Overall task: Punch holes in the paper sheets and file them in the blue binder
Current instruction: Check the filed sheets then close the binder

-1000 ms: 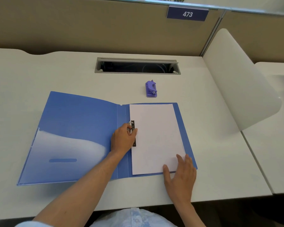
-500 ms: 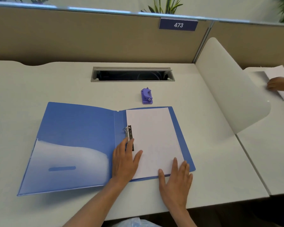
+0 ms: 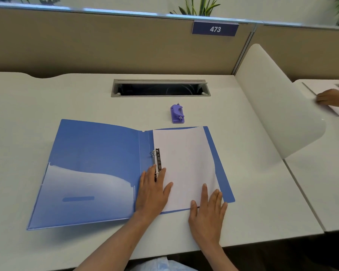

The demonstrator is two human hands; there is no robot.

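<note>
The blue binder (image 3: 98,153) lies open on the white desk, its clear pocket on the left cover. White paper sheets (image 3: 186,163) lie on its right half, beside the ring mechanism (image 3: 157,159) at the spine. My left hand (image 3: 153,190) lies flat with straight fingers over the lower end of the mechanism and the sheets' left edge. My right hand (image 3: 207,210) rests flat on the sheets' near right corner and the desk. A small purple hole punch (image 3: 177,114) stands behind the binder.
A cable slot (image 3: 160,88) is cut into the desk at the back. A white curved divider (image 3: 278,102) rises on the right; beyond it another person's hand (image 3: 331,99) rests on paper. A beige partition with a "473" sign (image 3: 215,28) stands behind.
My left hand has let go of the ring mechanism, slid toward me and flattened. The right hand stays on the sheets' corner. The camera has tilted up.
</note>
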